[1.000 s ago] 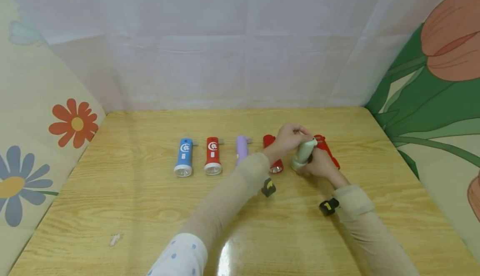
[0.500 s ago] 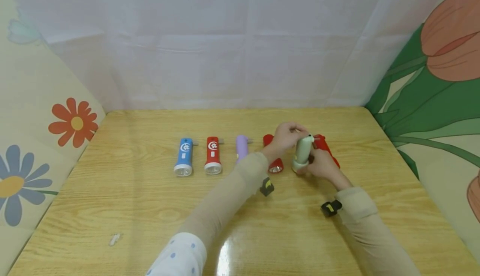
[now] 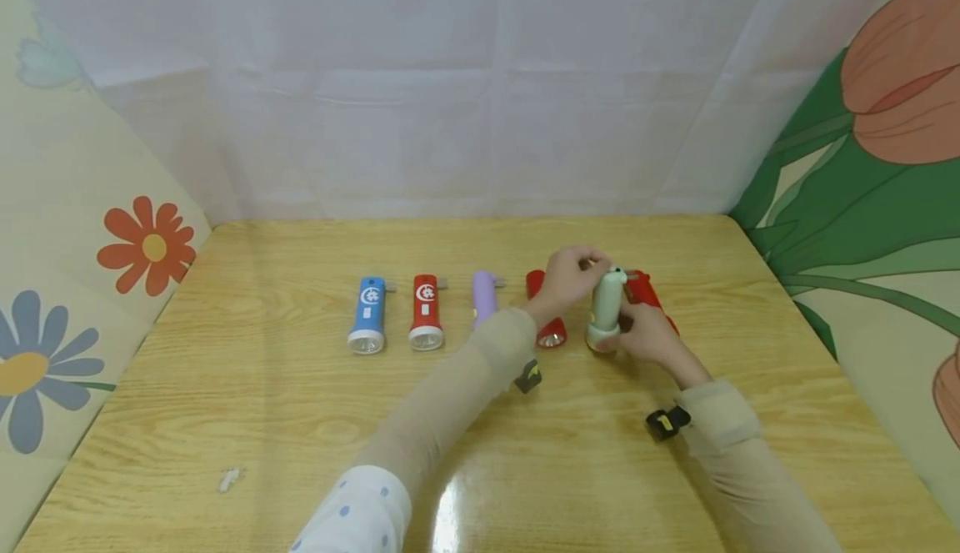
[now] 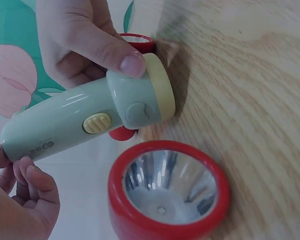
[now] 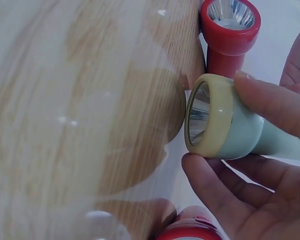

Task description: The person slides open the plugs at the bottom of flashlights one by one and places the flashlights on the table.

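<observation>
A pale green flashlight (image 3: 607, 303) with a cream rim is held tilted, tail up, between both hands. My right hand (image 3: 648, 332) grips its head, thumb on one side and fingers on the other; the lens shows in the right wrist view, close to the table. At the tail, the curled fingers of my left hand (image 4: 25, 195) pinch the end of the body. A cream switch (image 4: 97, 122) faces the left wrist camera. One red flashlight (image 3: 551, 332) lies beside the left hand, and another red flashlight (image 3: 647, 290) lies partly hidden behind the right hand.
To the left lie a blue flashlight (image 3: 367, 315), a red-and-white flashlight (image 3: 426, 313) and a purple flashlight (image 3: 483, 293), the last partly covered by the left sleeve. All rest on a wooden table (image 3: 300, 419) against a white cloth backdrop (image 3: 375, 119).
The green flashlight has swung more upright, its tail moving slightly left. My right wrist has shifted a little right and toward the front; the left fingers stay at the tail.
</observation>
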`<move>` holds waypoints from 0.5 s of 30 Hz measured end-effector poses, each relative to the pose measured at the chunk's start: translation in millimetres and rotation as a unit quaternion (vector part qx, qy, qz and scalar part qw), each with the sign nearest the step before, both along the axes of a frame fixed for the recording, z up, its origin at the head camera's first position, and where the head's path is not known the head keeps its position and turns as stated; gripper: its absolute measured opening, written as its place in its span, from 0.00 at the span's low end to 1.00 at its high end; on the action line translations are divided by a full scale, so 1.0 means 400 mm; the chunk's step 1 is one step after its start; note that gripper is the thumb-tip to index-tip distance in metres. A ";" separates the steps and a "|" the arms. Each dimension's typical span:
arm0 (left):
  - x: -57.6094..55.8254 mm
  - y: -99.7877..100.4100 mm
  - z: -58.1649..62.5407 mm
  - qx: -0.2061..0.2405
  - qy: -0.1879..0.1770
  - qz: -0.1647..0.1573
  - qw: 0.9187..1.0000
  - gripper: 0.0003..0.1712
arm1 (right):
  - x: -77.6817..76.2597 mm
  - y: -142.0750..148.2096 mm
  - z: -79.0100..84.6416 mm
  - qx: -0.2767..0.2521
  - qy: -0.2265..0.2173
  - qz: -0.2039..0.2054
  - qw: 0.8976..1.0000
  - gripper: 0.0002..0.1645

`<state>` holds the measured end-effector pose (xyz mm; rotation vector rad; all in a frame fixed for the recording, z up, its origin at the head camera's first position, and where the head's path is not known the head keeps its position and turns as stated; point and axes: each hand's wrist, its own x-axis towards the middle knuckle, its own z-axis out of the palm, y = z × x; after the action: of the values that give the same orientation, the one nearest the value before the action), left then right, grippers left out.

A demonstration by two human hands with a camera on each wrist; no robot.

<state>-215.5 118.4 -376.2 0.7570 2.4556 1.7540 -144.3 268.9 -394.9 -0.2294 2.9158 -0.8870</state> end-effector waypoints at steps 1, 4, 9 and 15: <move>-0.001 -0.001 -0.002 -0.003 0.008 -0.004 1.000 0.10 | 0.000 0.000 0.001 -0.001 -0.002 0.000 1.000 0.29; -0.004 -0.003 -0.009 -0.012 0.026 -0.018 0.999 0.13 | 0.002 -0.001 0.004 -0.005 -0.013 0.000 1.000 0.29; -0.004 -0.006 -0.019 -0.028 0.035 -0.035 0.998 0.17 | 0.005 -0.003 0.008 -0.012 -0.025 0.002 1.000 0.27; -0.007 -0.006 -0.019 -0.063 0.047 -0.024 0.997 0.19 | 0.007 -0.005 0.008 -0.013 -0.022 0.002 1.000 0.27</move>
<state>-218.3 115.8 -383.6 0.8978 2.5544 1.5658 -141.4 267.0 -391.7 -0.2151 2.8639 -0.9177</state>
